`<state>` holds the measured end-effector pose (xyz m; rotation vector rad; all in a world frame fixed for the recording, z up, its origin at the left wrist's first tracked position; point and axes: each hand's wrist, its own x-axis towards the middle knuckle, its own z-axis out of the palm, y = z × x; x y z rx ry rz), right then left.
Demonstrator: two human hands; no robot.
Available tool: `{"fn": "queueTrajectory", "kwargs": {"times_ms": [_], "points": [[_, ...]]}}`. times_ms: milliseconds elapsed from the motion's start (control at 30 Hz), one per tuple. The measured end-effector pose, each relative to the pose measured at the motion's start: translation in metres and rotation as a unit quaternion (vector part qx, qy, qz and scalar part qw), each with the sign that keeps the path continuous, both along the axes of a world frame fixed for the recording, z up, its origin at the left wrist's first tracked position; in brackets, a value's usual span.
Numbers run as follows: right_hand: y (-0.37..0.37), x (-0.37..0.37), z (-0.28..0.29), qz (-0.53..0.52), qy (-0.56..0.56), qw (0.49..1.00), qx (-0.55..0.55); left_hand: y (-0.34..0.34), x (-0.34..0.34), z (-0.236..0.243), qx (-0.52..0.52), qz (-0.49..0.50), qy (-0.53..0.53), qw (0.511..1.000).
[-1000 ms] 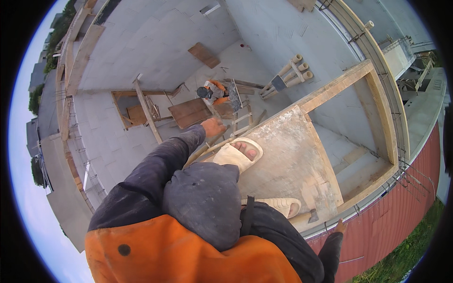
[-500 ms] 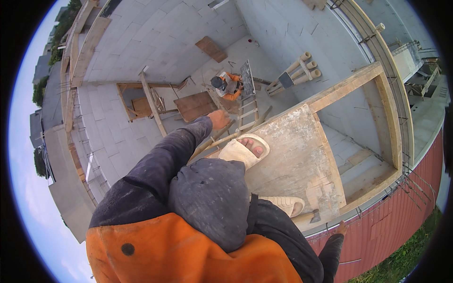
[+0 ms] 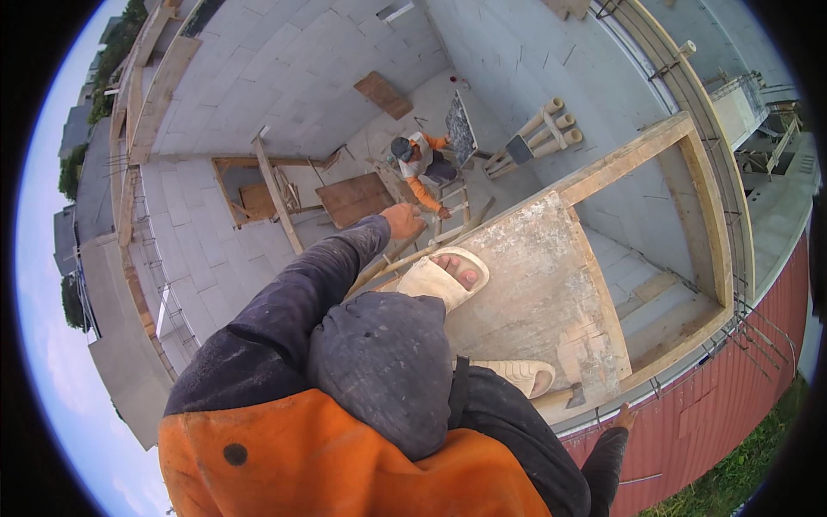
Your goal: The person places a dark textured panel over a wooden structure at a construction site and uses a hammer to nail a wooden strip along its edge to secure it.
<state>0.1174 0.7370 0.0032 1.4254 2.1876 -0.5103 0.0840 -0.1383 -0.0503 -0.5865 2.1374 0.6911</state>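
My left hand (image 3: 402, 221) reaches out past my bent knee, its fingers curled at the end of a wooden pole (image 3: 392, 256) of the ladder-like frame below. What its fingertips grip is partly hidden. Low on the right, my right hand (image 3: 624, 418) is beside the outer edge of the wooden formwork (image 3: 650, 372), fingers extended and holding nothing visible. Under my pale sandals (image 3: 446, 277) lies a worn plywood board (image 3: 538, 289), spotted with dried cement. Below, a co-worker in orange sleeves (image 3: 419, 164) has one hand at a ladder (image 3: 457, 207) and the other by a speckled panel (image 3: 461, 129).
Grey block walls (image 3: 276, 77) enclose a deep drop to the floor. An open timber frame (image 3: 711, 224) stands right of the board. Thin rebar (image 3: 762, 345) sticks out beyond it, above a red metal roof (image 3: 689, 439). Tan pipes (image 3: 547, 129) lean below.
The co-worker below has turned and lowered one arm from the speckled panel to the ladder. The panel sits more upright. My hands and feet stay almost where they were.
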Motion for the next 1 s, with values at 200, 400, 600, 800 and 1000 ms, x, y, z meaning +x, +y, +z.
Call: {"fn": "queueTrajectory", "kwargs": {"times_ms": [200, 400, 600, 800, 1000], "points": [[0.038, 0.011, -0.024, 0.051, -0.017, 0.998, 0.039, -0.007, 0.006, -0.027, -0.020, -0.023, 0.013, 0.999], [0.042, 0.015, -0.032, 0.104, -0.011, 0.993, 0.058, -0.005, -0.004, -0.022, -0.049, -0.105, 0.058, 0.992], [0.021, 0.011, -0.023, 0.116, -0.025, 0.992, 0.049, -0.001, -0.040, 0.007, -0.049, -0.152, 0.064, 0.985], [0.020, 0.008, -0.013, 0.149, -0.024, 0.986, 0.067, -0.002, -0.049, -0.006, -0.045, -0.153, 0.114, 0.981], [-0.024, 0.002, 0.005, -0.003, 0.014, 1.000, 0.002, 0.001, -0.063, -0.005, -0.076, -0.141, 0.101, 0.982]]}}
